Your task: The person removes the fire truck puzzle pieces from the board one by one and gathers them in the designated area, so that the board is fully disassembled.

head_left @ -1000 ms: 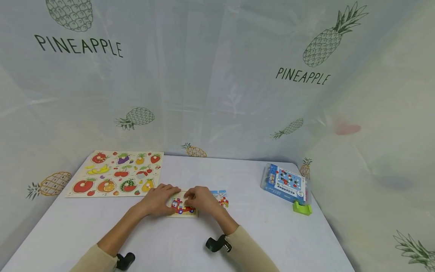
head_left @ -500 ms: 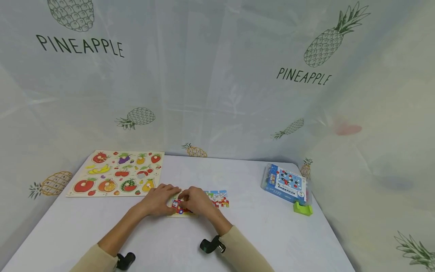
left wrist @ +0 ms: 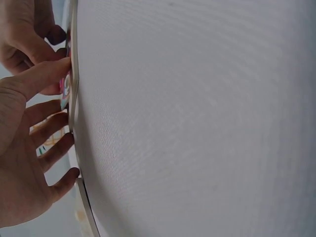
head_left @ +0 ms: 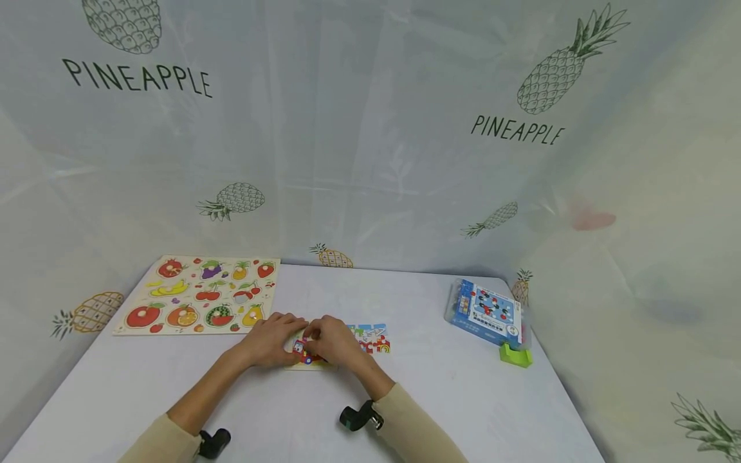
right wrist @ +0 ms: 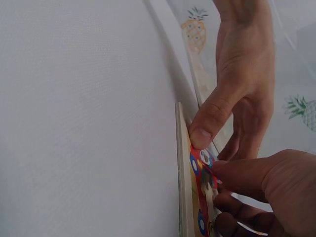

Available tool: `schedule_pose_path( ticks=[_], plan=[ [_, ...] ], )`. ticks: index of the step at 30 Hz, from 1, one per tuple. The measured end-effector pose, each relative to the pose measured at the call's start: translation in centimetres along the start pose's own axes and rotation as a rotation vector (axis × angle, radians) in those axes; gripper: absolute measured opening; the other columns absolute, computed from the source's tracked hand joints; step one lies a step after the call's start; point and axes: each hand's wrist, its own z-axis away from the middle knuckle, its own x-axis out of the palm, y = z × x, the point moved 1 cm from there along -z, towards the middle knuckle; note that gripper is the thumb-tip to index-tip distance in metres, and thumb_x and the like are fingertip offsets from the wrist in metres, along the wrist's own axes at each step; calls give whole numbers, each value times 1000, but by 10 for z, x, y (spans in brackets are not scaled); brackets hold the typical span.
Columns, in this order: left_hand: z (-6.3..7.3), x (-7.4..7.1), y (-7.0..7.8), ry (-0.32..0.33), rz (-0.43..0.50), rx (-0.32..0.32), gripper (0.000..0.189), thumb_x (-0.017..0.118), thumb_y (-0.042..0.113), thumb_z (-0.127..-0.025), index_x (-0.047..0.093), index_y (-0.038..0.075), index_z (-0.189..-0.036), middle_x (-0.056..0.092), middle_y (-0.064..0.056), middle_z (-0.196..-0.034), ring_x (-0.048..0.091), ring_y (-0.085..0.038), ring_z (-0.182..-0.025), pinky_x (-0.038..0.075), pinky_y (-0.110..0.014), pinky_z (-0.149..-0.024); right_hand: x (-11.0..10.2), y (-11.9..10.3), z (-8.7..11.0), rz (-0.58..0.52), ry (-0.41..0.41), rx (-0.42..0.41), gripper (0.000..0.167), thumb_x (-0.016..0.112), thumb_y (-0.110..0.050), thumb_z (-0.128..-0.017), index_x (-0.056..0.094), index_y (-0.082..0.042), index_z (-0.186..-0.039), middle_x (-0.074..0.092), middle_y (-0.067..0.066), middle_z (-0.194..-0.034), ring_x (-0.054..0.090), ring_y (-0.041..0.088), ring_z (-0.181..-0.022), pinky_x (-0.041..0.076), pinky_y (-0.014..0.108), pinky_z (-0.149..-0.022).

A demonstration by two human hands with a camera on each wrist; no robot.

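Note:
A small wooden puzzle board point(head_left: 312, 368) with a red vehicle picture lies mid-table. My left hand point(head_left: 269, 341) steadies its left side. The thumb point(right wrist: 201, 137) presses on the board's face by the vehicle, and the other fingers, spread and fairly straight in the left wrist view, reach its far edge. My right hand point(head_left: 332, 341) leans in from the right and pinches a small puzzle piece point(right wrist: 209, 169) over the picture, close to the left thumb. Most of that piece is hidden by the fingers. Bare wood shows in the picture beside it.
Several colourful puzzle pieces point(head_left: 376, 337) lie right of the board, partly behind my right hand. A large fruit puzzle board point(head_left: 199, 308) is at the back left. At the back right sit a blue box point(head_left: 486, 312) and a green plastic part point(head_left: 515, 355).
My right hand has shifted left across the board towards the left thumb, uncovering more of the colourful pieces at the right. Over the last half second it barely moves; the left hand stays put.

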Motion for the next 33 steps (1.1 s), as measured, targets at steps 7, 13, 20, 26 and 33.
schedule_pose_path(
  ticks=[7, 13, 20, 26, 33],
  plan=[
    [0, -1, 0, -6, -1, -3, 71, 83, 38, -76, 60, 11, -138, 61, -8, -134, 52, -33, -124, 43, -64, -91, -1, -1, 0, -63, 16, -12, 8, 75, -22, -90, 72, -17, -94, 58, -10, -84, 51, 4, -71, 44, 20, -59],
    [1, -1, 0, -8, 17, -3, 71, 83, 35, -76, 60, 9, -138, 60, -9, -134, 51, -35, -124, 42, -66, -92, 0, -1, 1, -123, 3, -19, 5, 72, -20, -92, 69, -16, -95, 60, -11, -83, 52, 2, -67, 44, 20, -55],
    [1, -1, -1, -9, 12, -4, 69, 83, 36, -76, 61, 10, -137, 60, -8, -135, 51, -33, -124, 42, -65, -92, 0, 0, 3, -163, 2, -18, 5, 70, -18, -93, 68, -15, -97, 62, -11, -81, 54, 1, -64, 44, 20, -53],
    [1, 0, 0, -2, 1, -1, 69, 84, 35, -76, 61, 11, -136, 61, -8, -133, 52, -33, -123, 43, -64, -90, -1, 3, 3, -187, -1, -15, 4, 70, -19, -94, 68, -17, -97, 62, -12, -81, 55, 0, -65, 45, 20, -54],
    [1, 2, -1, 11, -19, 6, 70, 84, 37, -75, 61, 11, -137, 62, -7, -132, 53, -33, -121, 44, -63, -89, -9, 2, 7, -189, 8, -25, 3, 70, -18, -94, 68, -17, -97, 64, -12, -83, 56, -1, -70, 46, 19, -58]
  ],
)
